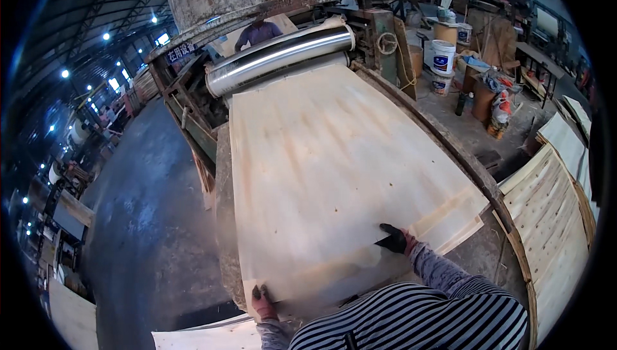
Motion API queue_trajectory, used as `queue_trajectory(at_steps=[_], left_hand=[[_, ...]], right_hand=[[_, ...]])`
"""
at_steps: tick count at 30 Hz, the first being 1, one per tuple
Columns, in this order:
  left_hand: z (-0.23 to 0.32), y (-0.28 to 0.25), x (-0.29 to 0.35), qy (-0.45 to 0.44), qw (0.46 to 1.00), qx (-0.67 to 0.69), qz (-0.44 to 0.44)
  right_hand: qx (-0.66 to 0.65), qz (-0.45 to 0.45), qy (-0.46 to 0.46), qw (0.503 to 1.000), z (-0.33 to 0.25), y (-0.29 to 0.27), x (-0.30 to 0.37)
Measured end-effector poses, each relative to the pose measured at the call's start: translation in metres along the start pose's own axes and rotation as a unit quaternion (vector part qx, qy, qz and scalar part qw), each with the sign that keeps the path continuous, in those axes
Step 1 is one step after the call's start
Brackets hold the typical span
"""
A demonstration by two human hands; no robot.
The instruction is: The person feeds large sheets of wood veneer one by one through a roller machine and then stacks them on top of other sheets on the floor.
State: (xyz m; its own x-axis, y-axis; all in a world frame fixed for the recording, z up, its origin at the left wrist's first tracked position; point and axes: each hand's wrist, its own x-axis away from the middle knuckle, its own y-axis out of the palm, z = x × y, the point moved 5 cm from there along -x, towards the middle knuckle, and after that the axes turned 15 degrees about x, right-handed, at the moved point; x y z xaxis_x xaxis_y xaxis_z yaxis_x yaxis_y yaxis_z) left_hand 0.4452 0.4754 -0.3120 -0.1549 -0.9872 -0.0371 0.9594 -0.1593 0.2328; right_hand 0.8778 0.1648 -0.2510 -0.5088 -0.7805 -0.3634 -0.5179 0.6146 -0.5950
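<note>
A large pale wood veneer sheet with brownish streaks and small knots lies before me, its far end reaching up to a shiny metal roller. At its near left corner rests my left hand, in a pink glove with dark fingertips, fingers on the surface and slightly apart. My right hand, in a dark and reddish glove, lies on the sheet near its right front edge, thumb and fingers spread. Layered edges show at the sheet's near right corner, so more veneer lies beneath.
Beyond the roller stands a person in a purple top. A long rail borders the sheet on the right. More veneer sheets lie at the far right, another at lower left. White buckets stand at back right.
</note>
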Motion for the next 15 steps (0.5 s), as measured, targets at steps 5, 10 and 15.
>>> queue_trajectory(at_steps=[5, 10, 15], left_hand=[[0.002, -0.005, 0.002, -0.004, 1.0, -0.009, 0.012], [-0.01, -0.031, -0.006, 0.007, 0.999, -0.024, 0.042], [0.009, 0.01, 0.003, 0.009, 0.999, -0.033, 0.018]], right_hand=[[0.054, -0.003, -0.022, 0.998, -0.031, -0.017, -0.006], [0.049, -0.02, -0.019, 0.998, -0.033, -0.015, -0.007], [-0.031, -0.001, -0.011, 0.999, -0.018, -0.021, -0.002]])
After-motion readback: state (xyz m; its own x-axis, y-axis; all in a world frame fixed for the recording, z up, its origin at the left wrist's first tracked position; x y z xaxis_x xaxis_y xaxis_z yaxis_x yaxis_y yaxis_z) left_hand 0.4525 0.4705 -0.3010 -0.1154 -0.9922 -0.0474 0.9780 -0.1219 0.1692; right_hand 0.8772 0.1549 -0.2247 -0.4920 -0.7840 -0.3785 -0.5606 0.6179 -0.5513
